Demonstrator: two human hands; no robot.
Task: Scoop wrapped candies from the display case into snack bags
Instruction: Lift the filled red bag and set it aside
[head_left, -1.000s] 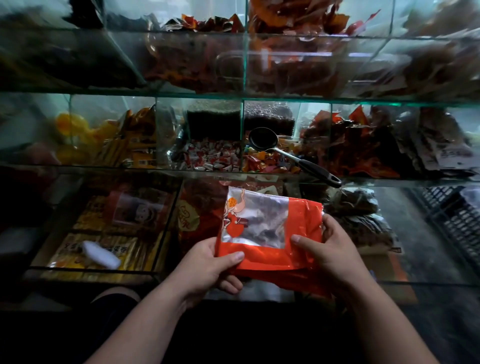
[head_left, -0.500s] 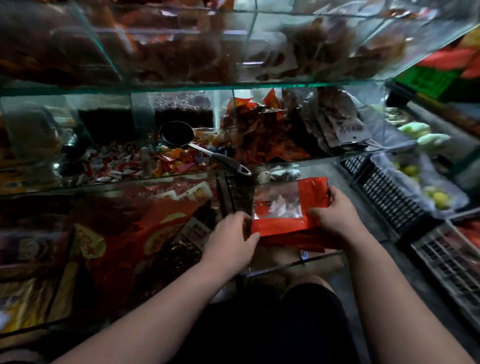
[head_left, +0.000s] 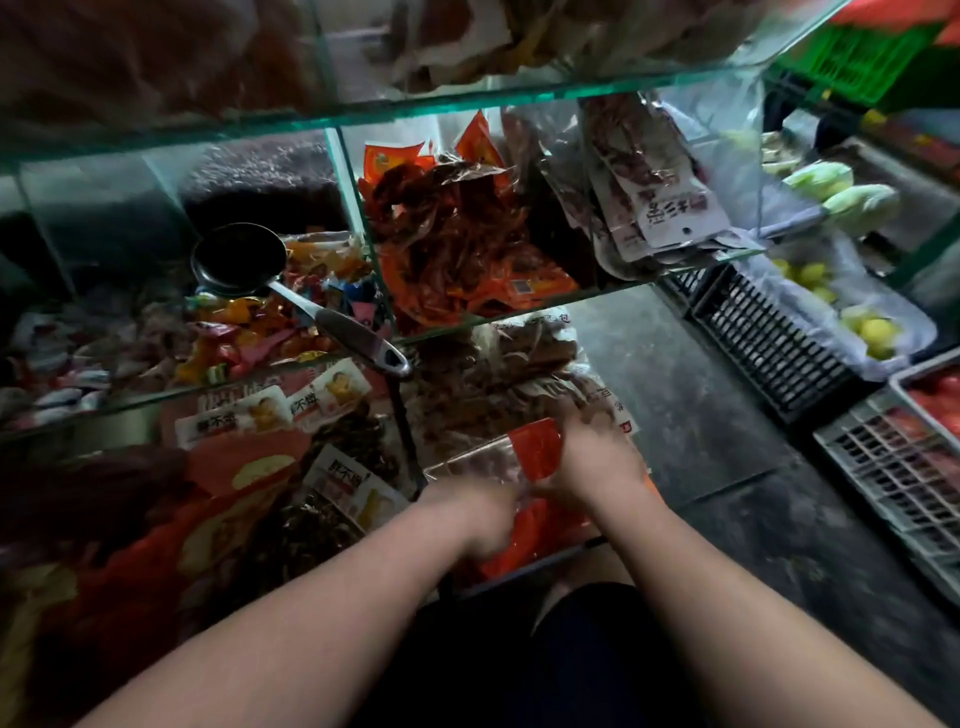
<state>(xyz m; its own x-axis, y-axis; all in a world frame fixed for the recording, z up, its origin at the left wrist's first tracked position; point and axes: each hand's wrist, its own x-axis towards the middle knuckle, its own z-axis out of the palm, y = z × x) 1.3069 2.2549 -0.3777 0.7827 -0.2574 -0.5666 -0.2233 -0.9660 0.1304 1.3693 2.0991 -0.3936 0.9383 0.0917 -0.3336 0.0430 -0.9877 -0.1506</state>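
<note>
**Bag in hand, scoop waiting up and to the left**

A person crouched at the glass display case (head_left: 519, 310) holds a red snack bag (head_left: 537, 449) low at the front edge of the bottom shelf. The right hand (head_left: 597, 462) grips the bag's top, fingers curled over it. The left hand (head_left: 478, 512) is pressed against the bag's left side, but motion blur swallows its fingers, so it is impossible to say whether they are gripping or merely resting there.

The scoop (head_left: 317, 312) lies one shelf up among the wrapped candies (head_left: 249, 332). Its dark bowl sits toward the back of that compartment, and its long handle runs diagonally forward and to the right, with the tip overhanging the shelf's front edge. That tip sits above and to the left of both hands, with the left hand nearer. A reach for the scoop would probably fall to the left hand while the right keeps the bag.
</note>
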